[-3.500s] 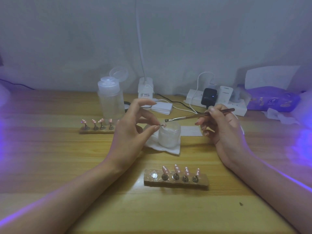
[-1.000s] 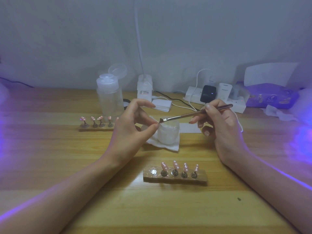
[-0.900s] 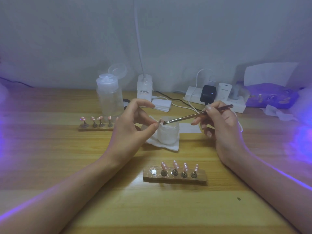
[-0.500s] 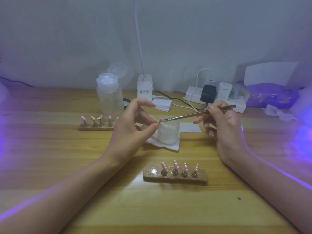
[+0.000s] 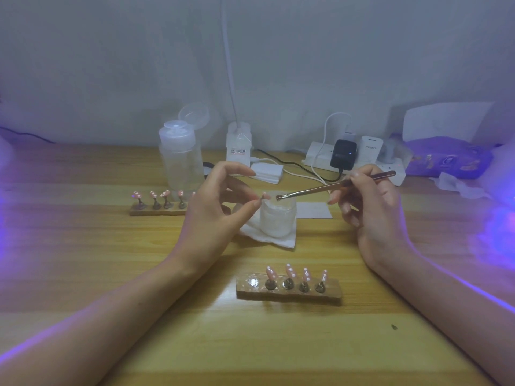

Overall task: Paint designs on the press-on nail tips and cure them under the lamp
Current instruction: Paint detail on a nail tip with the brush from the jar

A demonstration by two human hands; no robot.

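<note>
Roughly midway across the wooden table (image 5: 111,260), the left hand (image 5: 214,215) pinches a single pink nail tip (image 5: 266,195) between thumb and fingertip, its other fingers raised and loosely curved. The right hand (image 5: 370,207) grips a slim metal-handled brush (image 5: 328,188) like a pen. The bristle end sits just beside that nail tip, above the mouth of a white jar (image 5: 277,218); whether bristles and tip touch cannot be told. The jar stands on a crumpled white tissue (image 5: 278,240). Nearer the front edge lies a wooden holder (image 5: 288,293) carrying four pink dotted tips (image 5: 289,271) on small stands, with one bare metal disc (image 5: 253,282) at its left end. A second holder (image 5: 156,211) with more tips lies toward the left, in front of a clear pump bottle (image 5: 181,160) whose cap is flipped open. Along the back edge sit a white power strip (image 5: 310,158) and, toward the right corner, a purple pack (image 5: 446,160).
</note>
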